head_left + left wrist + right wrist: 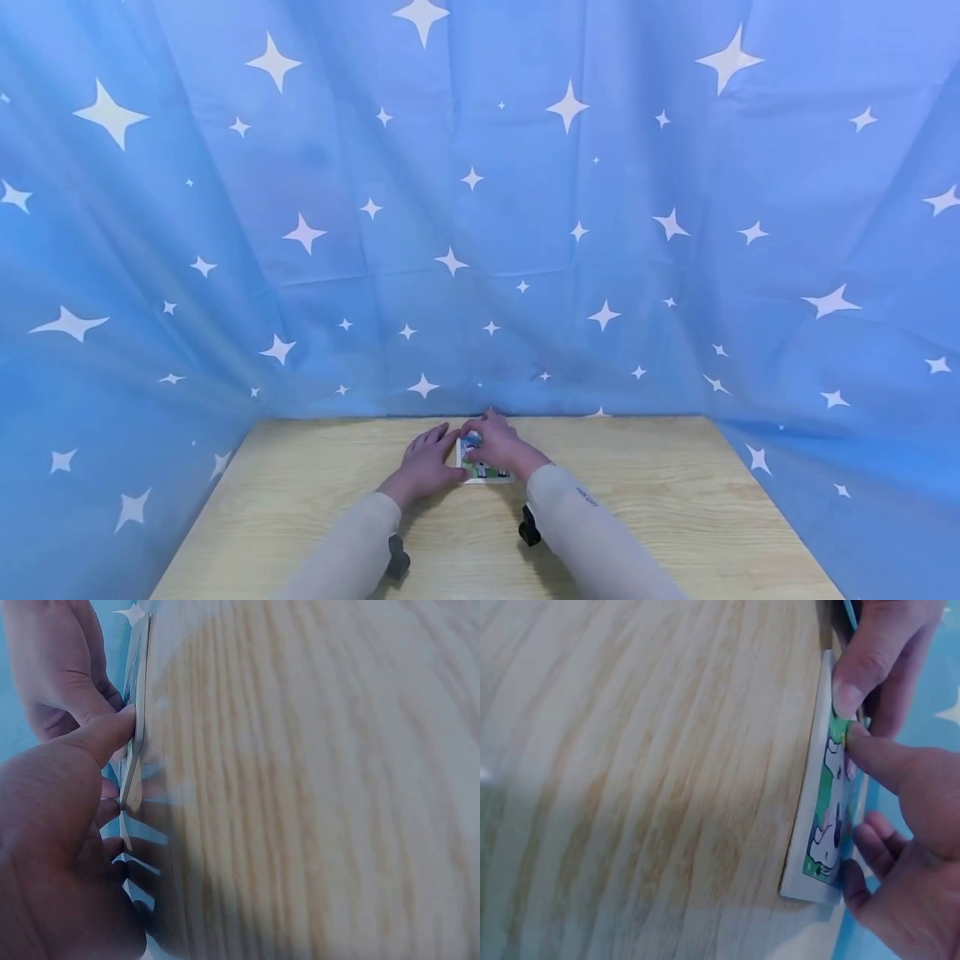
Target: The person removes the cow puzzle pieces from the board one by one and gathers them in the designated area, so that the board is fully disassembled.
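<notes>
A small flat picture board (487,480) with a white border and a green and blue cartoon animal picture lies on the far middle of the table. My left hand (426,468) holds its left side, thumb at the near left corner and fingers spread along the edge. Over the upper part of the picture is my right hand (491,442), fingers bent. In the right wrist view, the right thumb (881,759) touches the picture beside the left thumb (849,697). Other right fingertips lie at the board's far side. I cannot tell whether the right fingers pinch a loose piece.
The light wood table (660,517) runs back to a blue curtain (480,333) with white stars, which also hangs along both sides. A dark wrist device (397,558) sits under the left sleeve, and another device (529,527) under the right.
</notes>
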`<state>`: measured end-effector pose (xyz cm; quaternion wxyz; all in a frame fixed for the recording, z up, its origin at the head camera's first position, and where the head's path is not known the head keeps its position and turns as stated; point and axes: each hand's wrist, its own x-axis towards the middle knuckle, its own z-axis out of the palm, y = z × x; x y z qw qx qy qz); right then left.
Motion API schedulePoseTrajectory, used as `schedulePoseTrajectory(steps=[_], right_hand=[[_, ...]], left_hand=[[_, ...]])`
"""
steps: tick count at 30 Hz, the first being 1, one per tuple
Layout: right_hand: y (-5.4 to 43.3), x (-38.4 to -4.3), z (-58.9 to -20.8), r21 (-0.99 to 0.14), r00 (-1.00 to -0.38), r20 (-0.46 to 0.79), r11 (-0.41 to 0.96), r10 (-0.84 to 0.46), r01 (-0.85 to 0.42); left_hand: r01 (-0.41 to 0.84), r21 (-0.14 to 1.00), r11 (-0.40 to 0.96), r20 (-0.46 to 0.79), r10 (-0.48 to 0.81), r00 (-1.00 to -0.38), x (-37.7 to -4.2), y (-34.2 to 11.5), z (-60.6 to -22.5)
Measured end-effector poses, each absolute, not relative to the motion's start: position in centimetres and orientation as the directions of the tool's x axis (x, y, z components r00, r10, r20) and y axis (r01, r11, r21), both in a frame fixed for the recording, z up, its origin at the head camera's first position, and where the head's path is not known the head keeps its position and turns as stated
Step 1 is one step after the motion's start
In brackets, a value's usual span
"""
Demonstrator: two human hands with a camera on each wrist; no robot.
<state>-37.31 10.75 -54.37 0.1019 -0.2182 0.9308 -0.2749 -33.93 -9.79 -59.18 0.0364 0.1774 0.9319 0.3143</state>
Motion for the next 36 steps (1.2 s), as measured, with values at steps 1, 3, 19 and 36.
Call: schedulePoseTrajectory(steps=[1,3,19,36], right_hand=[[10.7,-37.3,-54.4,-0.553,-0.884,-0.069,0.755,-0.462,-0.351],[10.6,-37.4,-54.6,-0.547,-0.886,-0.073,0.762,-0.457,-0.348],[10.4,-37.9,-55.3,-0.555,-0.890,-0.085,0.763,-0.448,-0.331],[10.8,-37.9,-54.8,-0.630,-0.872,0.023,0.670,-0.490,-0.393]], left_hand=[[0.311,0.599,0.738,0.047,0.355,-0.934,-33.9,-9.8,-59.1],[0.310,0.601,0.736,0.047,0.355,-0.934,-33.9,-9.9,-59.0],[0.311,0.603,0.735,0.054,0.351,-0.935,-33.8,-10.2,-59.1],[0.312,0.609,0.729,0.035,0.369,-0.929,-33.5,-9.9,-58.1]])
